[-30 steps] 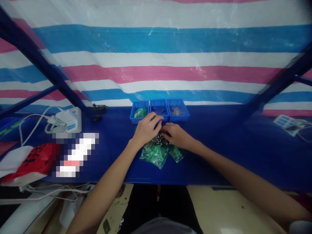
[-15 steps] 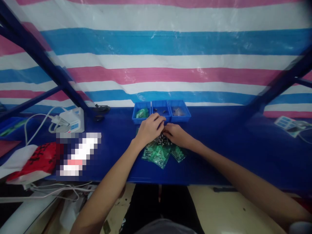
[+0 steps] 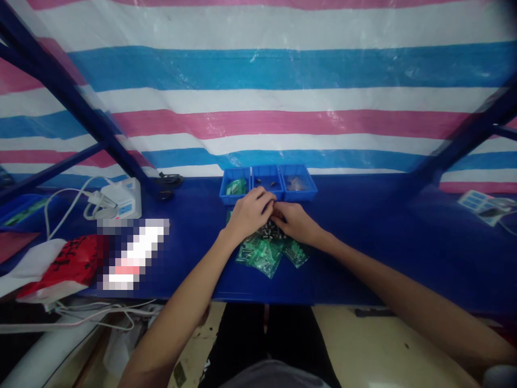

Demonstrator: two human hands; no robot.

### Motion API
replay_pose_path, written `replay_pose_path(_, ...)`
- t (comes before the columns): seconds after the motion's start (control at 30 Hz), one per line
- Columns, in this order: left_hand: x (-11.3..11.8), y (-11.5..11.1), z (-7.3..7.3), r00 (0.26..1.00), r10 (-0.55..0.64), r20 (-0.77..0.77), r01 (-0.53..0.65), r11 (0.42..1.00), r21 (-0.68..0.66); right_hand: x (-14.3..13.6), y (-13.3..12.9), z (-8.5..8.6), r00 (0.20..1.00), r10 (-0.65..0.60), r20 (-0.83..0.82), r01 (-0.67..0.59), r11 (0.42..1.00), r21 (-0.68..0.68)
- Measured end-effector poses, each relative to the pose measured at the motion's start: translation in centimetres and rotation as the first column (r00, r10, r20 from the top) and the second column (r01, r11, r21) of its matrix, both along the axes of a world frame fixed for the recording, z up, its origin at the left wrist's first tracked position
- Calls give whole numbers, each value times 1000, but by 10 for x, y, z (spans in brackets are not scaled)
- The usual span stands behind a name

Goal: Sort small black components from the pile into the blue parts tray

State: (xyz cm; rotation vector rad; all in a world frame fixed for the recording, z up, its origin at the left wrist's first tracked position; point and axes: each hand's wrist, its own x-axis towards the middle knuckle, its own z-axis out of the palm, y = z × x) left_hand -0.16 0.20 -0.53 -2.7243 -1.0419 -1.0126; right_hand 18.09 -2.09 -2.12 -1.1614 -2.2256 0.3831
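Note:
My left hand (image 3: 252,209) and my right hand (image 3: 294,219) meet over the middle of the blue table, just in front of three small blue bins. Fingers on both are bent and closed together at the fingertips; whatever they pinch is too small or hidden to name. Below them lies a heap of small dark and silvery metal parts (image 3: 270,231), partly covered by the hands. Green-tinted plastic bags (image 3: 264,256) with small parts inside lie on the near side of the heap, and a smaller green bag (image 3: 296,253) is to their right.
The left bin (image 3: 221,195) holds a green bag, the middle bin (image 3: 266,175) a few small dark parts, the right bin (image 3: 313,188) clear packets. Leftward are a white power strip (image 3: 127,199) with cords and a red-and-white bag (image 3: 76,264). A striped sheet (image 3: 283,70) hangs behind.
My right fingers have shifted slightly up toward the left fingertips. The left hand stays nearly in place, and the bags and bins lie as before.

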Motion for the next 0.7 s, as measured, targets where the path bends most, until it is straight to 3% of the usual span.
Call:
replay_pose_path(0.13, -1, -1, 2, 999, -5, -35, 4, 999, -32, 2, 2, 2, 982, -48, -180, 51, 999, 9)
replay_pose_path(0.33, -3, -1, 4, 992, -28, -119, 19, 997, -75, 0, -2, 9, 883, -178, -434, 173, 984, -51)
replay_pose_path(0.53, -2, 0, 3, 988, 1, -152, -4, 1000, -15, 1, -2, 12, 892, -173, -417, 163, 985, -60)
replay_pose_path(0.7, -2, 2, 2, 996, 5, -93, -5, 1000, 1, 5, 4, 8, 904, -145, -403, 124, 989, -77)
